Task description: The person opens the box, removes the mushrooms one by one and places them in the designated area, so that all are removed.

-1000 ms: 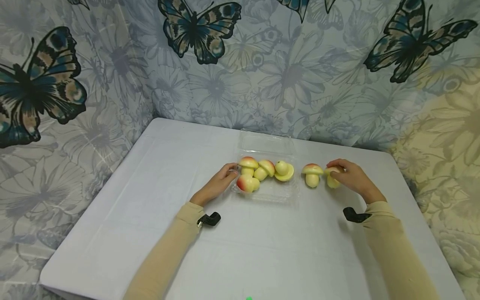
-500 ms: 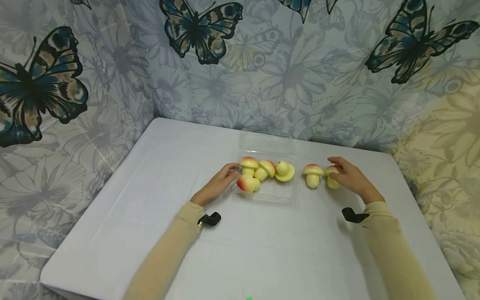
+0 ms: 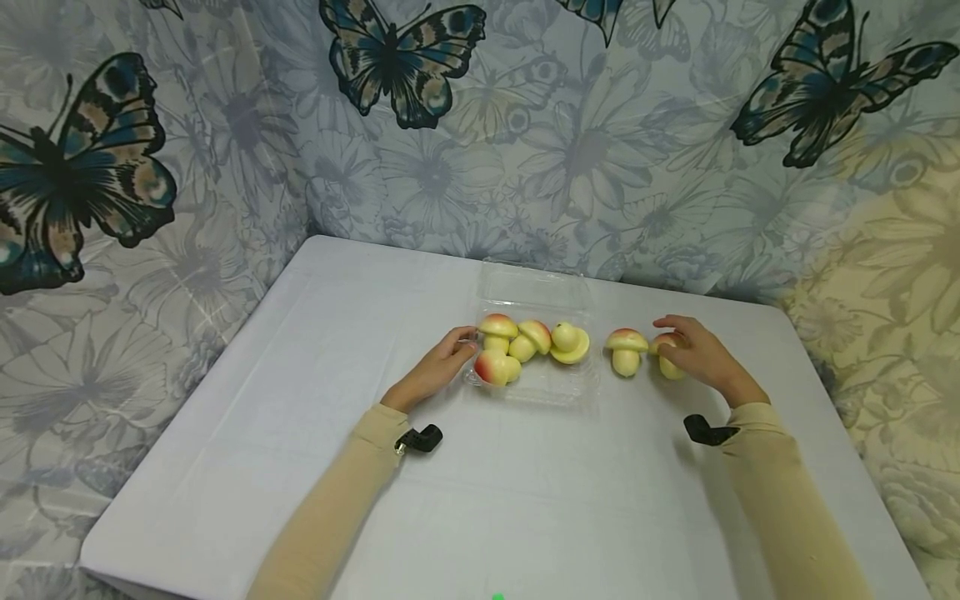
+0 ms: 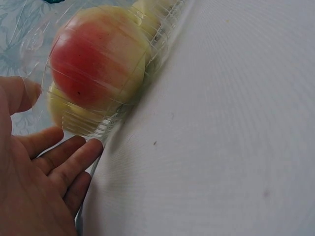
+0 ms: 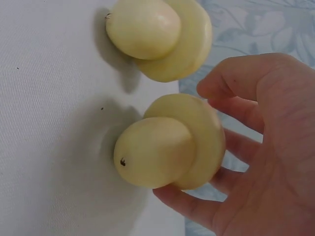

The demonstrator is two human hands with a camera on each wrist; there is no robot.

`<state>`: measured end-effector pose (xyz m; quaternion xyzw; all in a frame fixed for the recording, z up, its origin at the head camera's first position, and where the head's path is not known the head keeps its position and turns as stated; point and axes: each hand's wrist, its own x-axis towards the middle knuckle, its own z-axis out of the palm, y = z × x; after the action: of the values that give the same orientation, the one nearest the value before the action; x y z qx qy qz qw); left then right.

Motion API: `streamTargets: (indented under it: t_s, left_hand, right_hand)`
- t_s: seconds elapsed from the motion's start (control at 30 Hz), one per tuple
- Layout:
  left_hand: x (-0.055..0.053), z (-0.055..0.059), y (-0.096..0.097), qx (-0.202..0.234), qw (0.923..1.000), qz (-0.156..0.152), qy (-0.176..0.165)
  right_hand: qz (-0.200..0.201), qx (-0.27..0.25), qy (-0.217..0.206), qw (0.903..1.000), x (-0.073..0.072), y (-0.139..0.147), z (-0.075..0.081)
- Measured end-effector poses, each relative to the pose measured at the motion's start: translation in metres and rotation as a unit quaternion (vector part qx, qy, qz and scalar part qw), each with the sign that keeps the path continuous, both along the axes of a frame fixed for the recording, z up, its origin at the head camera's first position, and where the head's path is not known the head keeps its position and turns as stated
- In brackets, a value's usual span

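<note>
gripping the left wall of the clear container (image 3: 551, 390) with the left hand (image 3: 429, 372), spacing thumb and fingers moderately apart with the plastic corner between. holding the cap of the outer mushroom (image 5: 170, 142) with the right hand (image 3: 697, 350), curving thumb and fingers about as wide as the cap. being unable to tell the firmness of either grip, or any lift of that mushroom.

finding the outer mushroom toward the right edge of the worktop (image 3: 525, 500), pointing stem to the front edge. finding the inner mushroom (image 3: 626, 358) just beside, between container and outer mushroom.

noting the container lying open near the back edge, folding its lid (image 3: 534, 287) toward that edge. counting four mushrooms inside: a rear mushroom (image 3: 497, 329) pointing cap to the back edge, a front mushroom (image 3: 491, 367) pointing its red cap to the left edge, a tilted mushroom (image 3: 528, 340) beside both, and a right-side mushroom (image 3: 570, 343) showing its stem.

wearing beige sleeves (image 3: 330, 500) on both arms.
</note>
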<state>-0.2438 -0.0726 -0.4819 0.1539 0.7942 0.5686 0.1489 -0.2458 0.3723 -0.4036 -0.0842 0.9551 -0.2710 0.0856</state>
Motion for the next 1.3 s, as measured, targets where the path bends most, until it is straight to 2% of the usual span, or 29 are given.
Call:
streamTargets:
  t_s: [0.2,0.4,0.63,0.77,1.03,1.3]
  left_hand:
    - [0.0,0.001,0.0,0.002,1.0,0.0,-0.002]
    - [0.0,0.002,0.001,0.002,1.0,0.0,0.004]
    - [0.001,0.004,0.0,-0.007,1.0,0.001,-0.004]
    - [0.002,0.005,0.0,-0.005,1.0,-0.001,-0.004]
    - [0.001,0.003,0.001,-0.003,1.0,-0.002,-0.005]
    - [0.002,0.004,0.001,-0.007,1.0,0.003,-0.006]
  right_hand:
    - [0.004,-0.004,0.004,1.0,0.001,0.002,0.002]
    - [-0.014,0.009,-0.001,0.9999,0.003,0.002,0.007]
    - [-0.005,0.013,0.031,0.9994,0.003,0.007,0.013]
    - [-0.017,0.012,0.043,0.9989,0.003,0.007,0.017]
    - [-0.052,-0.016,0.035,0.9979,0.006,0.003,0.033]
    - [-0.045,-0.066,0.06,0.995,0.009,-0.01,0.045]
